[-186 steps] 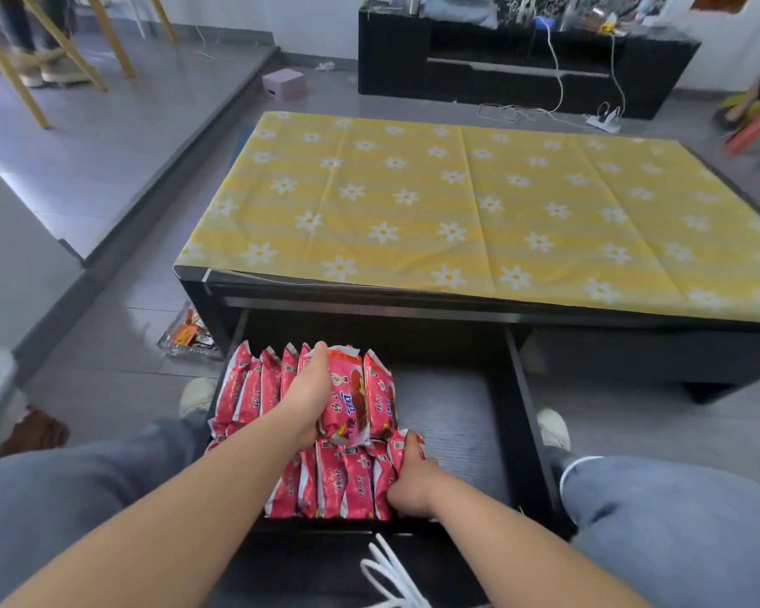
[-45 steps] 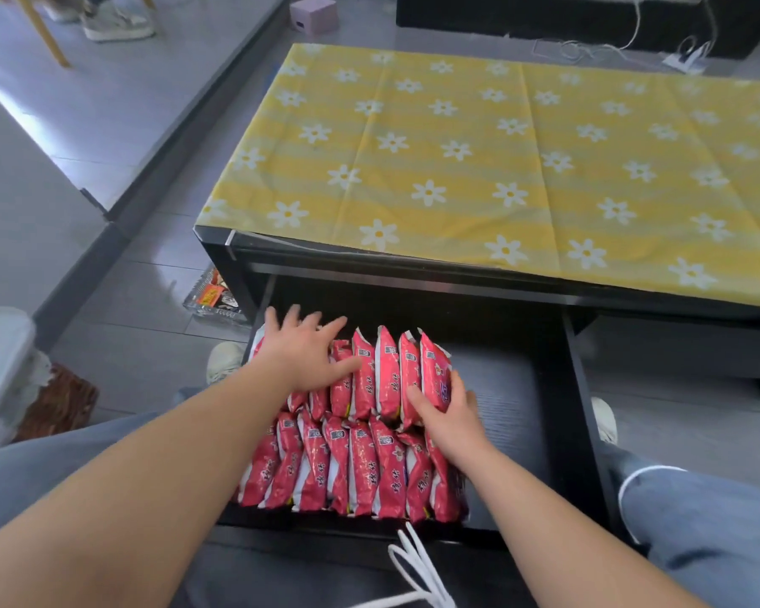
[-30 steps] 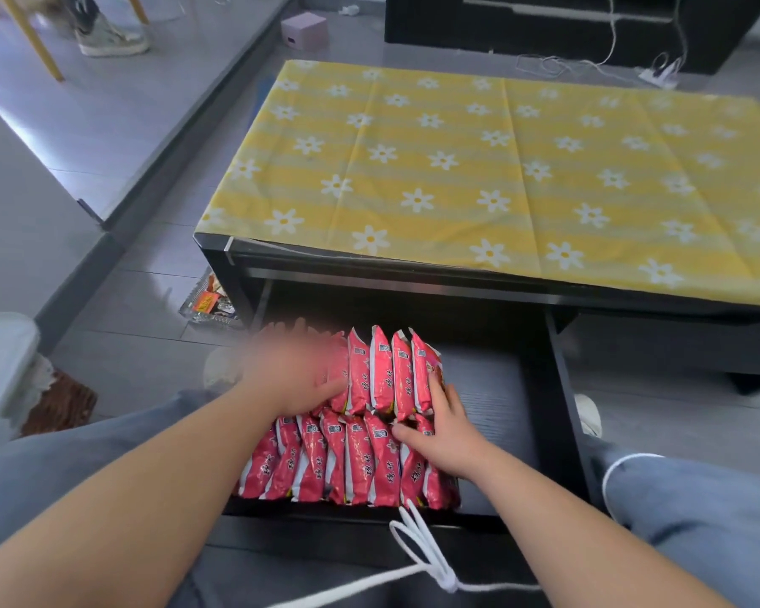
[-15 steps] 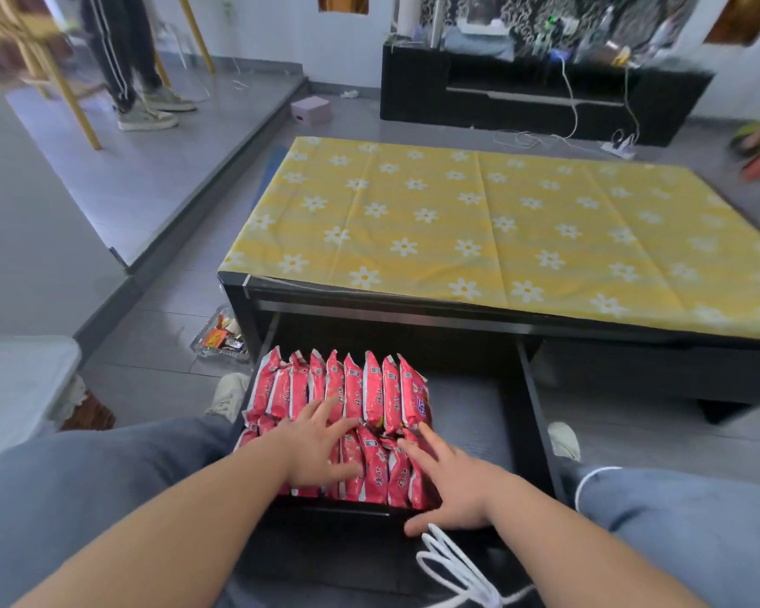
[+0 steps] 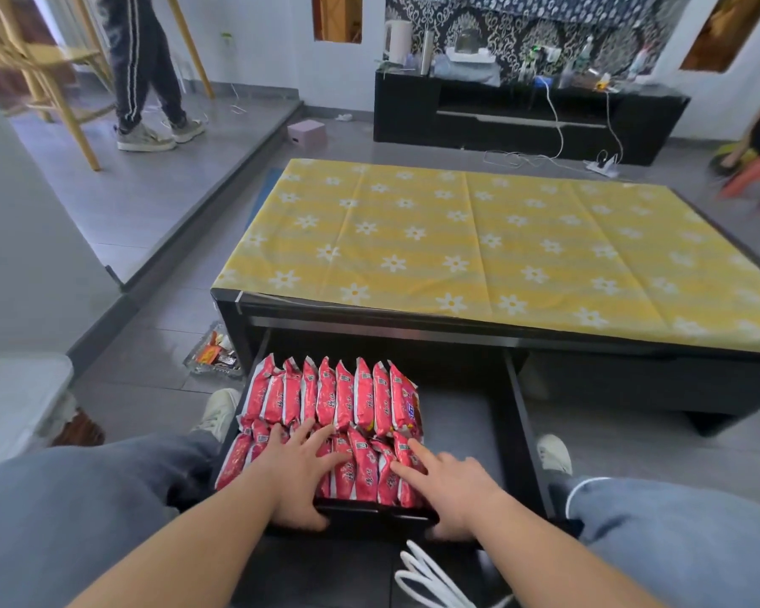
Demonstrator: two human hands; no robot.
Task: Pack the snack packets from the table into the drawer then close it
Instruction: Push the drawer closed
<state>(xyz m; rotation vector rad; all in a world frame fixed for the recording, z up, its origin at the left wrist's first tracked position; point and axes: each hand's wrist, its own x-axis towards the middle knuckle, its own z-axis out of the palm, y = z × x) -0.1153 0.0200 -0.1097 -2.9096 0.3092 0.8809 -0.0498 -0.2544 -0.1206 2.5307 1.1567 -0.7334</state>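
Red snack packets (image 5: 338, 414) all lined up in the open drawer (image 5: 461, 427), table (image 5: 479, 239) top bare.

Left hand (image 5: 301, 473) and right hand (image 5: 450, 484) lie flat with fingers spread, apart, palms at the drawer's front edge and fingertips on the near row, gripping nothing. My worry: the back row stands tall, so pushing the drawer in could snag those tops on the table frame and crush them. Fingers could get pinched too.

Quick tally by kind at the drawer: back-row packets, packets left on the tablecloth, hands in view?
Back-row packets: about 9
Packets on the tablecloth: 0
Hands: 2, left hand and right hand
Total: 11; front row partly covered by the hands, not counted.
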